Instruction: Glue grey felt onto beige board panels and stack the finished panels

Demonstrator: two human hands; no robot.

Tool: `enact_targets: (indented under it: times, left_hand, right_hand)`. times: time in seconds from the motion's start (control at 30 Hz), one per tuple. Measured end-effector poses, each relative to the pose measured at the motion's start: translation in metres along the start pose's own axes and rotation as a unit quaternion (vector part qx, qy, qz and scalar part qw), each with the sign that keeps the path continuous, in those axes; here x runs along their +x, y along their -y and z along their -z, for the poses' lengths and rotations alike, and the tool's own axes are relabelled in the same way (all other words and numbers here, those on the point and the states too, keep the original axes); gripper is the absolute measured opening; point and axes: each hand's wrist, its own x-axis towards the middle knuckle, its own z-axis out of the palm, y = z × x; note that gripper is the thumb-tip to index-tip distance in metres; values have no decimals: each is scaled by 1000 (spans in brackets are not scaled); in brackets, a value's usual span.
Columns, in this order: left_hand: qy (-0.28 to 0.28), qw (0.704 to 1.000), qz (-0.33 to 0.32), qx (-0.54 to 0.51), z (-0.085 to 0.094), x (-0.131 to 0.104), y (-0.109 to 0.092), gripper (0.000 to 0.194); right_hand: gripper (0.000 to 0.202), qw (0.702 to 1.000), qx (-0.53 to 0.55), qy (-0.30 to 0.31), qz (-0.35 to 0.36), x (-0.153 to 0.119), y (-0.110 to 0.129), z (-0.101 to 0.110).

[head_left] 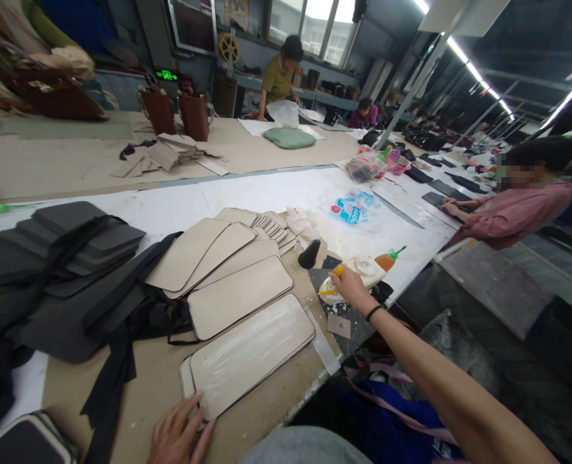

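My left hand (182,428) rests with fingers stretched out at the near left corner of a beige rounded panel (254,354), touching its edge. Whitish streaks run across the top of that panel, and another lies partly beneath it. Farther right, my right hand (352,287) is closed around a yellow-handled tool (338,271) above a white, glue-crusted container (370,274). The tool's working end is not clear. A black cone-shaped object (309,254) and an orange bottle with a green tip (387,259) stand nearby.
More beige panels (240,296) fan out behind. Dark grey panels (82,238) and black strips (109,386) lie at left. A plastic bag (356,206) lies ahead. Brown bags (193,116) stand on the far table. Co-workers (518,206) work around the tables.
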Motion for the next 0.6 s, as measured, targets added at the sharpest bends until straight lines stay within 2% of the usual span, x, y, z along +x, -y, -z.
enact_targets:
  times: [0.2, 0.37, 0.6]
  left_hand:
    - [-3, 1000, -2, 1, 1, 2, -1, 20]
    - [-5, 1000, 7, -9, 2, 3, -2, 18]
    - [0, 1000, 20, -15, -2, -1, 1, 21]
  right_hand:
    - [20, 1000, 19, -7, 11, -1, -2, 2]
    - [27, 999, 26, -42, -16, -7, -3, 6]
    - [21, 993, 42, -46, 97, -16, 6, 14]
